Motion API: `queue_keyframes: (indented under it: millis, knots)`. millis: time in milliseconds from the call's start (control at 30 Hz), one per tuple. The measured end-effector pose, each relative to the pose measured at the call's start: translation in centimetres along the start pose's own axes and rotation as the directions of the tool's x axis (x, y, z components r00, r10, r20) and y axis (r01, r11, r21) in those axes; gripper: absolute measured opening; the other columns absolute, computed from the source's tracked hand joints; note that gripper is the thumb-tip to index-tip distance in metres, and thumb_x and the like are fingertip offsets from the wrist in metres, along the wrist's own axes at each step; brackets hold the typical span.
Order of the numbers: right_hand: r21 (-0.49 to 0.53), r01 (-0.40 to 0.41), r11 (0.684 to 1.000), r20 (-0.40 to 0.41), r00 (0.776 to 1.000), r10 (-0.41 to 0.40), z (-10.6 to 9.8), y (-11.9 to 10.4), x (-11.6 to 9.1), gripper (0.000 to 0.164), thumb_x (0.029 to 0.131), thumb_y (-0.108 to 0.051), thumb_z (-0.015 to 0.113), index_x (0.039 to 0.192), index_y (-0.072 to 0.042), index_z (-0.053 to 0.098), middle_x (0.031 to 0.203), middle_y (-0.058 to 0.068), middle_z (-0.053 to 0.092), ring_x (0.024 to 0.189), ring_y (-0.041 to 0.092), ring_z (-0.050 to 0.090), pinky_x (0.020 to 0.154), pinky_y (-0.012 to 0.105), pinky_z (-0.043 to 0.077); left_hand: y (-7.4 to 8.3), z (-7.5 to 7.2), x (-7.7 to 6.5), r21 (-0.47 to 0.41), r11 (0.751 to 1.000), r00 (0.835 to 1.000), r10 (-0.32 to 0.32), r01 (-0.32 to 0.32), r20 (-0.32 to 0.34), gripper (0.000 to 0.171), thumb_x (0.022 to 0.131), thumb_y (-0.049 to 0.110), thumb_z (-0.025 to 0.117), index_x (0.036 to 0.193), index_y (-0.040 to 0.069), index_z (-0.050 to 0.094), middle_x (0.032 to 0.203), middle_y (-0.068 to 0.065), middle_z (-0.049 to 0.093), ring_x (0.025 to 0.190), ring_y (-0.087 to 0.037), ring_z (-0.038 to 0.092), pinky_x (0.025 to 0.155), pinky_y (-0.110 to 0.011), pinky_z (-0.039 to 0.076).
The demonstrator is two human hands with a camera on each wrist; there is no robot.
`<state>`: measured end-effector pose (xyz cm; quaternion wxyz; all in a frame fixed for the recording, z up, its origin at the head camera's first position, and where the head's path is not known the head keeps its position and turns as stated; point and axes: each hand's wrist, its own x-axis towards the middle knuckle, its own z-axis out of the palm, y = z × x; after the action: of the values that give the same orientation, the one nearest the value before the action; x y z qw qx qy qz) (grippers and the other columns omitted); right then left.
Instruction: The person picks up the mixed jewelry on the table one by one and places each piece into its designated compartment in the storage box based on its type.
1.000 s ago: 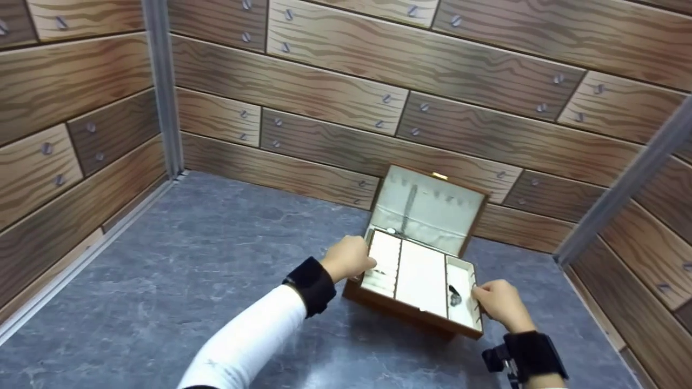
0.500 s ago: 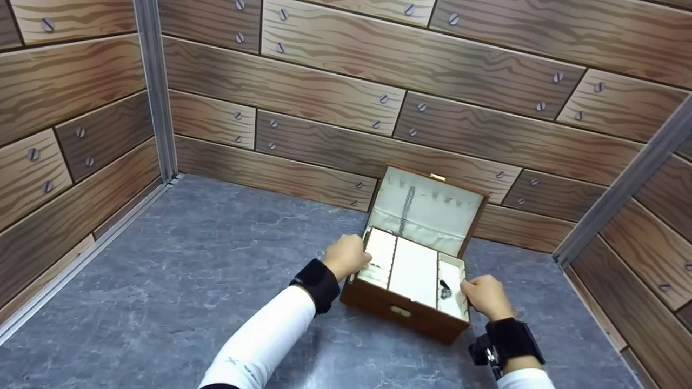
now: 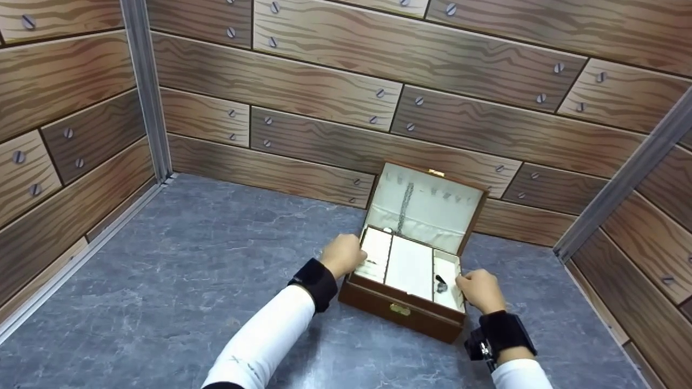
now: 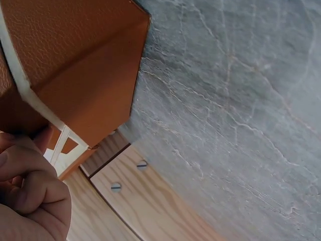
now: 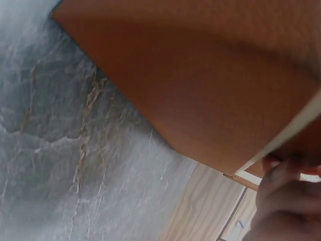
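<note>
A brown jewelry box (image 3: 397, 320) stands with its lid (image 3: 424, 210) raised; a chain (image 3: 404, 210) hangs on the pale lining. At the box's opening is a brown-sided, cream-lined tray (image 3: 410, 267) with three compartments. Its front wall shows above the box's front edge. My left hand (image 3: 343, 255) pinches the tray's left side, my right hand (image 3: 480, 290) its right side. A small black and grey item (image 3: 441, 284) lies in the right compartment. In the left wrist view, curled fingers (image 4: 35, 186) are by the box's pale rim; the right wrist view shows fingers (image 5: 288, 196) likewise.
A grey marbled surface (image 3: 227, 270) lies under the box. Wood-patterned panels (image 3: 303, 102) rise behind it and at both sides, with metal posts (image 3: 151, 102) at the corners. The raised lid is close to the back panel.
The tray, which overhung the box's front right corner, has moved left and back over the opening, with both hands keeping their grip. The box's front clasp has come into sight.
</note>
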<state>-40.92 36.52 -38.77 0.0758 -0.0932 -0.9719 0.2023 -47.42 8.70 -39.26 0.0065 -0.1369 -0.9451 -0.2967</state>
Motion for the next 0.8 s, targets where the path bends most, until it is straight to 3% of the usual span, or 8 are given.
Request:
queue_keyframes:
  millis: [333,500,667,800]
  knots:
    - [-0.110,0.000,0.994,-0.028,1.000,-0.003,0.6,-0.2,0.1,0.036,0.086,-0.023,0.045,0.052,-0.014,0.040,0.057,0.004,0.051,0.054,0.019,0.046,0.050,0.028,0.031,0.0,0.2,0.3,0.041,0.999,0.999,0.032,-0.032,-0.007,0.033,0.081,0.016,0.055,0.051,0.017,0.039,0.074,-0.007,0.066,0.056,-0.016,0.048,0.052,-0.032,0.043]
    - [-0.191,-0.020,0.981,-0.015,1.000,0.017,1.2,0.0,0.0,0.034,0.087,-0.026,0.042,0.055,-0.014,0.041,0.061,0.006,0.054,0.058,0.022,0.050,0.049,0.032,0.032,0.3,0.7,0.4,0.135,0.990,0.999,0.044,-0.042,-0.012,0.024,0.080,0.015,0.056,0.056,0.013,0.053,0.082,-0.008,0.071,0.062,-0.019,0.060,0.053,-0.035,0.049]
    - [-0.244,0.014,0.970,-0.020,1.000,-0.020,1.5,0.3,0.1,0.034,0.085,-0.026,0.042,0.054,-0.015,0.039,0.058,0.005,0.052,0.057,0.024,0.053,0.048,0.035,0.034,0.6,1.1,0.3,0.283,0.957,0.997,0.074,-0.060,-0.037,0.018,0.082,0.022,0.059,0.070,0.010,0.067,0.086,-0.008,0.072,0.073,-0.023,0.068,0.058,-0.037,0.053]
    - [-0.293,0.040,0.955,-0.014,0.999,-0.046,1.7,0.2,0.2,0.035,0.086,-0.026,0.042,0.054,-0.013,0.042,0.067,0.014,0.061,0.062,0.031,0.059,0.050,0.041,0.040,0.9,1.5,0.3,0.365,0.928,0.991,0.108,-0.074,-0.073,0.017,0.082,0.020,0.059,0.073,0.010,0.069,0.084,-0.007,0.072,0.073,-0.024,0.068,0.056,-0.038,0.053]
